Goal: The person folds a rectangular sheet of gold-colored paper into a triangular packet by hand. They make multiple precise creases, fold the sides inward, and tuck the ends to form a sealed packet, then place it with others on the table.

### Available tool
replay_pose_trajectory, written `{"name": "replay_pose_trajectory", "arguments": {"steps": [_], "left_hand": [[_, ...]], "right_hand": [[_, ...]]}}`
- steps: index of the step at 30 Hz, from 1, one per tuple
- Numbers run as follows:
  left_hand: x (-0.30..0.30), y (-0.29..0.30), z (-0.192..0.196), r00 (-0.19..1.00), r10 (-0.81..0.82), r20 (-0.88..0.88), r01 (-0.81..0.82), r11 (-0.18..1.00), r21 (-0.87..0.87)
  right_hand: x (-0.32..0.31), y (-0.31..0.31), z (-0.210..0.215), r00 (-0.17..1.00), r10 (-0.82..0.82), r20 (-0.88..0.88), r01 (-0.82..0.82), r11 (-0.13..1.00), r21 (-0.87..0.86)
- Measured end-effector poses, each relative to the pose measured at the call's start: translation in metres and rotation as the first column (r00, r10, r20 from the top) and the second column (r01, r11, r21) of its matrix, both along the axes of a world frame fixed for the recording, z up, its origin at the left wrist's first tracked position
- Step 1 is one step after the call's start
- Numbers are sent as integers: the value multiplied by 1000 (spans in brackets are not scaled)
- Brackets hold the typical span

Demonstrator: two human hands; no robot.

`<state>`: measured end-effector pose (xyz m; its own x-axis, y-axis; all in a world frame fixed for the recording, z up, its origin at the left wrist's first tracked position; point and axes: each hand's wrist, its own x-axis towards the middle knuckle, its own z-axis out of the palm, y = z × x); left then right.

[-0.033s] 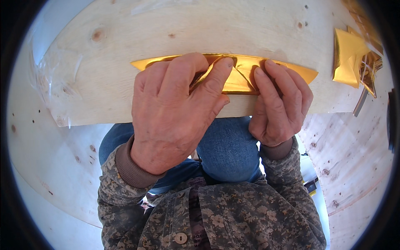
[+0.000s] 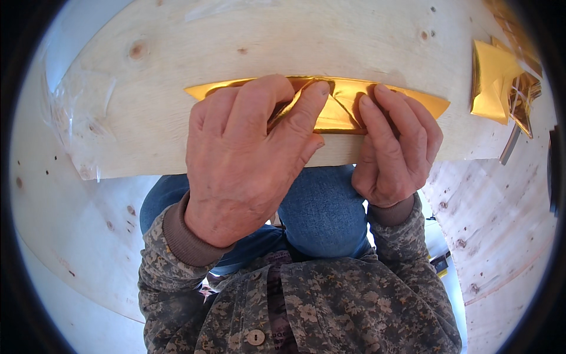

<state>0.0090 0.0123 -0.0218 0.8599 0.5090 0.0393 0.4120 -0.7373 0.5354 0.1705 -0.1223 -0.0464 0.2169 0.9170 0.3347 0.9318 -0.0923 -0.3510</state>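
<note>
Gold foil strip (image 2: 339,123) lies on the wooden table (image 2: 194,50), close to its near edge, long way running side to side. Both ends taper to points; creases and a raised fold show mid-strip. Left hand (image 2: 247,156) is over the left half of the strip, back up, thumb laid across the middle, index bent toward it with a small gap between the two. Other fingers curl over the foil, tips hidden, so can't tell if they grip or just press.

Right hand (image 2: 401,141) is at the right half, fingers bent and bunched, index and middle tips touching the foil. Thumb mostly hidden; can't tell if it pinches.

More gold foil pieces (image 2: 492,82) sit at the table's right end, overlapping, some crumpled. Clear plastic (image 2: 85,115) is at the table's left end. Dark knot (image 2: 138,49) in the table's far left part. Blue jeans (image 2: 324,218) show just below the table's near edge; camouflage jacket (image 2: 342,301) with brown cuffs (image 2: 191,243) and a pale button (image 2: 256,337) is farther toward the wearer. Spotted wooden board (image 2: 495,218) to the table's right, lower down.
</note>
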Motion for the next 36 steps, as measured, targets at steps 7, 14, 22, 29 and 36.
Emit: {"name": "replay_pose_trajectory", "arguments": {"steps": [7, 14, 22, 29, 36], "left_hand": [[0, 0, 0, 1000, -5, -10, 6, 1000, 19], [-1, 0, -1, 1000, -6, 3, 6, 1000, 16], [0, 0, 0, 1000, -5, 2, 5, 1000, 22], [0, 1, 2, 1000, -10, -18, 10, 1000, 2], [1, 1, 3, 1000, -6, -26, 6, 1000, 9]], "right_hand": [[1, 0, -2, 1000, 4, 29, -4, 1000, 4], [-1, 1, 0, 1000, -9, 17, 9, 1000, -6], [-1, 1, -1, 1000, -15, 19, 15, 1000, 3], [-2, 1, 1, 1000, -20, 12, 20, 1000, -12], [-2, 2, 0, 1000, -15, 24, 15, 1000, -5]]}}
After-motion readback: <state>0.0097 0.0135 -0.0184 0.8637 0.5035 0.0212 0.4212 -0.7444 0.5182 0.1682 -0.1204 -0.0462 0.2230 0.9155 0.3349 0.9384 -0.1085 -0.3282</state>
